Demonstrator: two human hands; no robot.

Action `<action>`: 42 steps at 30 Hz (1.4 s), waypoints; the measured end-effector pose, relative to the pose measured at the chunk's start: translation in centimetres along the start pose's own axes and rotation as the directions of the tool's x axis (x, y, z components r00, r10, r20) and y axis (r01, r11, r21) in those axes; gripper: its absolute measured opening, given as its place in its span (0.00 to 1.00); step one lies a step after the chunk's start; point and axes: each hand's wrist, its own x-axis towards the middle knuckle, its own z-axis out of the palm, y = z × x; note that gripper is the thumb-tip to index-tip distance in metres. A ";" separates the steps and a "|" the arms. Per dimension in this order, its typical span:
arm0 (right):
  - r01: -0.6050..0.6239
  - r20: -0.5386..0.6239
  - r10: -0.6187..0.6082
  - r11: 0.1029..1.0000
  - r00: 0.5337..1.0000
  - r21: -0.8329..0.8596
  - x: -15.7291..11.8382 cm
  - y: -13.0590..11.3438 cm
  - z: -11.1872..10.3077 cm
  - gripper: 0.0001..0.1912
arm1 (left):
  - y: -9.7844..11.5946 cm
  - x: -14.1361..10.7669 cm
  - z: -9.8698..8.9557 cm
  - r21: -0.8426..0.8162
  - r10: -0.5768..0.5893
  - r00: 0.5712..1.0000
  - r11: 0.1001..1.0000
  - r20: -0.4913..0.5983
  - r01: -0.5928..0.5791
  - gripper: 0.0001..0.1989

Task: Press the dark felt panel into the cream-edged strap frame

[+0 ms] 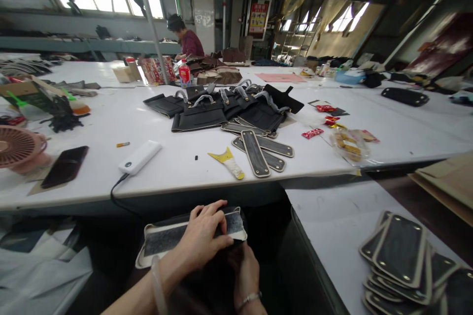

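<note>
Over my lap, just below the table's front edge, lies an unfinished black bag piece (164, 239) with a dark grey oblong face and pale raised edging. My left hand (203, 229) reaches across it, fingers curled over the top and thumb near the right end. From below, my right hand (246, 268) grips the same piece at its right corner, where pale edging sticks out; its fingertips are partly hidden. On the table ahead are several dark oblong panels (255, 153) with pale borders and studs. A yellow pointed tool (228, 161) with a white-wrapped middle lies beside them.
Black bags (201, 115) with wrapped handles are heaped behind the panels. A phone (65, 166), white power bank (140, 156) and pink fan (22, 147) occupy the left. Stacked panels (401, 251) rest on the right-hand table. A person (190, 42) works at the back.
</note>
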 end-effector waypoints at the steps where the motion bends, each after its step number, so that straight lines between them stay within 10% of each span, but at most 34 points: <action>1: 0.048 -0.029 -0.049 0.998 0.998 -0.051 -1.1 0.0 -1.1 0.27 | 0.0 -0.2 0.1 0.013 0.011 1.000 1.000 -0.018 -0.011 0.08; 4: 0.399 0.036 -0.414 0.846 0.909 -0.354 -4.5 -0.8 -3.4 0.20 | -0.1 -0.7 0.4 0.068 0.047 0.994 0.997 -0.100 -0.040 0.10; 7: 0.735 0.244 -0.765 0.396 0.596 -0.551 -6.5 -2.1 -3.2 0.19 | -0.2 -1.3 0.8 0.106 0.062 0.984 0.993 -0.168 -0.044 0.11; 9: 0.791 0.358 -0.858 0.089 0.370 -0.605 -6.6 -2.8 -2.5 0.24 | -0.3 -1.6 1.1 0.120 0.066 0.979 0.992 -0.193 -0.043 0.09; 11: 0.738 0.427 -0.869 -0.115 0.250 -0.665 -6.4 -3.4 -1.7 0.26 | -0.4 -1.9 1.4 0.129 0.066 0.973 0.991 -0.220 -0.038 0.06; 18: 0.558 0.521 -0.824 -0.329 0.225 -0.762 -6.2 -4.1 -0.6 0.20 | -0.6 -2.6 2.0 0.123 0.078 0.954 0.991 -0.289 -0.044 0.03; 30: 0.669 0.532 -0.840 -0.336 0.106 -0.663 -5.4 -2.9 0.8 0.20 | -0.7 -5.0 1.1 -0.028 0.004 0.912 0.999 -0.411 -0.018 0.05; 42: 0.731 0.549 -0.826 -0.295 0.128 -0.615 -6.3 -2.2 2.7 0.25 | -2.1 -7.5 2.0 -0.040 -0.037 0.799 0.999 -0.600 0.016 0.05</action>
